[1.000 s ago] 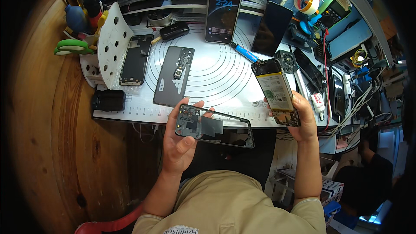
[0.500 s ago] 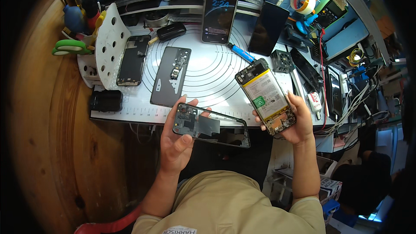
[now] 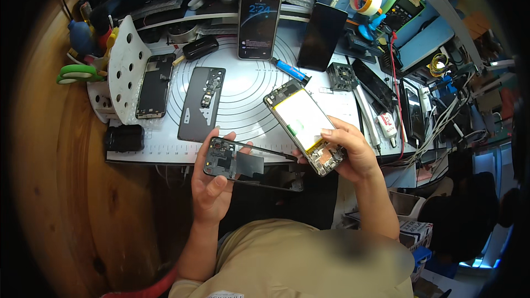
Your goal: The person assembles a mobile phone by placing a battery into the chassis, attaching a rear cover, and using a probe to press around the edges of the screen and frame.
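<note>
At bench edge (image 3: 149, 156), left fingers (image 3: 216, 187) pinching frame (image 3: 250, 165), right fingers (image 3: 333, 133) clasping opened phone (image 3: 301, 121)

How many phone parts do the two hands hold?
2: a black rectangular phone frame in the left hand; a dark phone body with a yellow-edged battery in the right hand. Smaller ones may be hidden.

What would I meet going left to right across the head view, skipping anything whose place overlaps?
Green scissor handles → dark phone panel on bubble wrap → left hand → opened phone → white-and-red bottle → yellow wire coil.
</note>
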Demonstrator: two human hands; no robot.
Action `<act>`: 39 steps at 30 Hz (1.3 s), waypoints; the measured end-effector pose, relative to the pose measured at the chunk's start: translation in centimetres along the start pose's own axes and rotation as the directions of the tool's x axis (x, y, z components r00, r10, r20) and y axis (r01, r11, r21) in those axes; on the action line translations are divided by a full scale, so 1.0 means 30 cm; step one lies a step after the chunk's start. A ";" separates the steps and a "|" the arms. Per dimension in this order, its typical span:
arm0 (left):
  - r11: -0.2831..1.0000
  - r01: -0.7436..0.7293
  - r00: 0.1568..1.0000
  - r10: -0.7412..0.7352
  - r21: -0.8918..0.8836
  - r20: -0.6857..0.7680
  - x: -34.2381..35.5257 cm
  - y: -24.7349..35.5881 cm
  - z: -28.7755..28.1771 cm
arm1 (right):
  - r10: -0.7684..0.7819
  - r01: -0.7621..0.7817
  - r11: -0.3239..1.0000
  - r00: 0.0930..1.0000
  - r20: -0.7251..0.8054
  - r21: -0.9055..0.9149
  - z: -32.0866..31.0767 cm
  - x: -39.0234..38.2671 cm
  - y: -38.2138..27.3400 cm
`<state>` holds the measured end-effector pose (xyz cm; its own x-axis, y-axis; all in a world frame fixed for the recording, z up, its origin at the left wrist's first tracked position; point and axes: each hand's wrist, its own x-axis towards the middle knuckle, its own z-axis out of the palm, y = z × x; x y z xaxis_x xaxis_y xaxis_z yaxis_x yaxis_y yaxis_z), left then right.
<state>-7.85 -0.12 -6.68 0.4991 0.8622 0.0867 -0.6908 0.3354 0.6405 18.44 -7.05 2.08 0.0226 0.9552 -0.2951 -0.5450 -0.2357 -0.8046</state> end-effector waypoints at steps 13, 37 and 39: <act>0.999 0.025 1.000 -0.024 -0.035 0.017 -0.001 0.020 0.016 | -0.194 0.157 0.970 0.960 -0.201 -0.186 -0.021 0.011 -0.074; 0.996 0.081 0.997 -0.081 -0.022 0.013 -0.028 0.019 0.031 | -0.281 0.211 0.954 0.878 -0.386 -0.214 -0.113 -0.064 -0.089; 0.997 0.078 0.997 -0.077 -0.020 0.027 -0.025 0.018 0.032 | -0.267 0.211 0.962 0.863 -0.428 -0.173 -0.151 -0.075 -0.075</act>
<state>-8.09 -0.94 -5.67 0.5646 0.8233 0.0574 -0.6602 0.4089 0.6300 23.40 -9.49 2.22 0.5238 0.8109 -0.2608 -0.3741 -0.0561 -0.9257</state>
